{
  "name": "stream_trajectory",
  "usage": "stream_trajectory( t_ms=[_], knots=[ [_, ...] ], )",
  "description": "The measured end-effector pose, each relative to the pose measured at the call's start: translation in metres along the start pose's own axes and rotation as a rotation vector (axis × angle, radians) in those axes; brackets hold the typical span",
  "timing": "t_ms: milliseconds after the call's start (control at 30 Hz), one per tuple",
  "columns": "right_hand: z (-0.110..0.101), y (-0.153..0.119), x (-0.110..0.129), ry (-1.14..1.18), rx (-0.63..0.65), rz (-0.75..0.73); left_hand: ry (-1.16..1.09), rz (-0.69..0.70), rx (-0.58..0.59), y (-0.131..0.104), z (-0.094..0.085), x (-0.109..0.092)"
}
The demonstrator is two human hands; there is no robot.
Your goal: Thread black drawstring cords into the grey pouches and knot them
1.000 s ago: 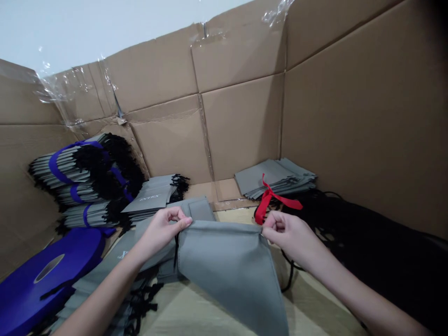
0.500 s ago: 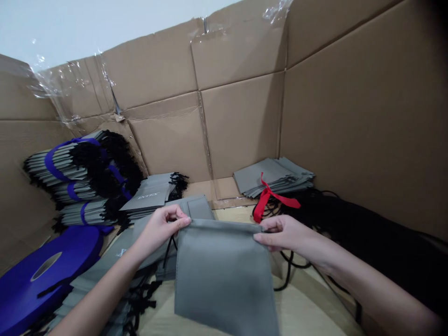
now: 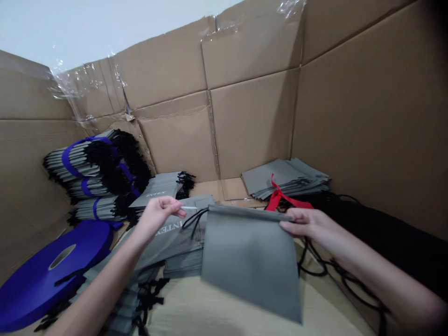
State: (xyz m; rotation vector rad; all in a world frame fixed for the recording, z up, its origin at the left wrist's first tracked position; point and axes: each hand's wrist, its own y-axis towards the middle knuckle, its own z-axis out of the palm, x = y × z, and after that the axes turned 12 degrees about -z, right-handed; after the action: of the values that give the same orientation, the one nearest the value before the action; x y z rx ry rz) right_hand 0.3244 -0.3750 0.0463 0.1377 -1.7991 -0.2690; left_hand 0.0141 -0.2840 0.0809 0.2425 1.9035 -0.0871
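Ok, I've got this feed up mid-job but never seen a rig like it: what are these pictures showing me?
There's no machine here, just a person's two bare hands. Every picture comes from one camera worn on the head, looking forward and down.

The right hand pinches the top right corner of a grey drawstring pouch. The left hand grips a thin pale rod beside the pouch's top left corner, where black cord ends hang out.

Below is a pale worktop within cardboard walls. On the left sit strapped pouch bundles and a blue ribbon roll; on the right, a stack of grey pouches, a red ribbon and a heap of black cords.
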Motion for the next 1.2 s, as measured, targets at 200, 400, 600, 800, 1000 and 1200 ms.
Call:
stream_trajectory(
  t_ms=[200,400,600,800,1000,1200],
  knots=[
    [-0.004,0.000,0.007,-0.046,0.051,-0.042,-0.038,0.029,0.044,-0.002,-0.018,-0.009],
    [-0.008,0.007,-0.005,-0.178,0.109,-0.149,-0.060,0.011,0.142,0.001,-0.007,-0.005],
    [-0.005,0.004,-0.001,-0.429,0.106,-0.223,0.117,0.081,0.098,0.002,-0.016,-0.005],
    [0.002,-0.003,0.009,-0.214,0.122,-0.267,0.224,0.169,0.048,0.002,-0.031,-0.010],
    [0.004,-0.003,0.006,-0.150,0.200,-0.236,0.205,0.161,0.019,-0.002,-0.025,-0.014],
    [0.003,-0.002,-0.001,-0.545,0.043,-0.312,0.118,0.110,0.015,0.006,-0.029,-0.006]
  ],
)
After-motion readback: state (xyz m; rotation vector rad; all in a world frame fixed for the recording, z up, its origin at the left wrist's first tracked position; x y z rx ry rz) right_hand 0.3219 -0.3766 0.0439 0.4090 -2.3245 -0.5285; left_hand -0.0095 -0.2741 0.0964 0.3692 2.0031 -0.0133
